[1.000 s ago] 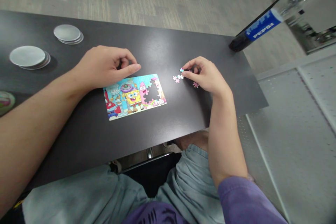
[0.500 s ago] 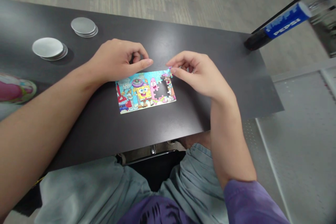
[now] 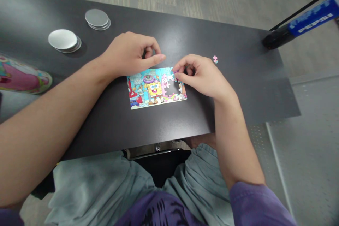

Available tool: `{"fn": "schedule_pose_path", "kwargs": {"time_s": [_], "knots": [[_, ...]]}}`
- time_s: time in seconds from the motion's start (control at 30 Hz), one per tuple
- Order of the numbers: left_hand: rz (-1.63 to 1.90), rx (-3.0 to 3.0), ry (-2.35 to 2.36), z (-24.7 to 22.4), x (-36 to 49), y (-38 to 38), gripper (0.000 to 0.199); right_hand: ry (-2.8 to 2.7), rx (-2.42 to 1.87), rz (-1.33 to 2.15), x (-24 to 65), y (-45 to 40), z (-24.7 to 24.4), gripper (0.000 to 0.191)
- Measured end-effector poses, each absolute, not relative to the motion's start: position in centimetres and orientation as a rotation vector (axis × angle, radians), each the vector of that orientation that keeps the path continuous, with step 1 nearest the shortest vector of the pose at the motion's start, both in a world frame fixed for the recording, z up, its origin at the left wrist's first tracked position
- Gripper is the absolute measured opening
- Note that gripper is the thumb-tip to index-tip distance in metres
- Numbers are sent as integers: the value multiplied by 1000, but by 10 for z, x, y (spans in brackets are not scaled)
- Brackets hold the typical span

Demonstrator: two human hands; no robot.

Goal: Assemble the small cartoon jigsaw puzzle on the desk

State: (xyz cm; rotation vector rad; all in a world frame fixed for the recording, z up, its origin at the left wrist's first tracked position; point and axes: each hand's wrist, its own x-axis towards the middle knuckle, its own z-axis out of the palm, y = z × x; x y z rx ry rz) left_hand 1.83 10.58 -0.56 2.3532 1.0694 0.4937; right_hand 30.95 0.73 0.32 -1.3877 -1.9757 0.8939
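Observation:
A cartoon jigsaw puzzle lies on the dark table, with a gap in its right half where the tabletop shows. At its upper right edge my right hand pinches a small puzzle piece, mostly covered by the thumb and fingers. The piece touches or hovers just over the puzzle; I cannot tell which. My left hand rests at the puzzle's upper left edge, fingers loosely curled, thumb apart and holding nothing. Beyond my right hand lies a loose pink puzzle piece, with another partly hidden below it.
Two stacks of round silver discs, a nearer stack and a farther stack, stand at the left. A colourful cylindrical container is at the left edge. A Pepsi bottle stands at the table's right end.
My right hand has brought the pinched piece slightly down against the puzzle's upper right part. The view has shifted, so the table things appear farther right. My left hand stays beside the puzzle.

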Motion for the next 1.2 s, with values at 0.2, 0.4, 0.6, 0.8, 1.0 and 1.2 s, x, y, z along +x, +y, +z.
{"fn": "schedule_pose_path", "kwargs": {"time_s": [0.2,0.4,0.6,0.8,1.0,1.2], "knots": [[512,2337,1071,-5,19,105,58,-2020,-1355,847,313,9,1,6],[445,2338,1091,3,20,99,53,-2039,-1444,875,310,7,9,9],[452,2319,1107,3,20,100,53,-1741,-1480,735,347,1,33,29],[452,2272,1134,-1,20,104,69,-1752,-1702,555,412,-6,32,13],[439,2322,1150,0,19,102,51,-1869,-1651,726,411,-14,22,21],[477,2283,1166,-3,20,103,61,-1786,-1729,644,426,-17,24,19]]}}
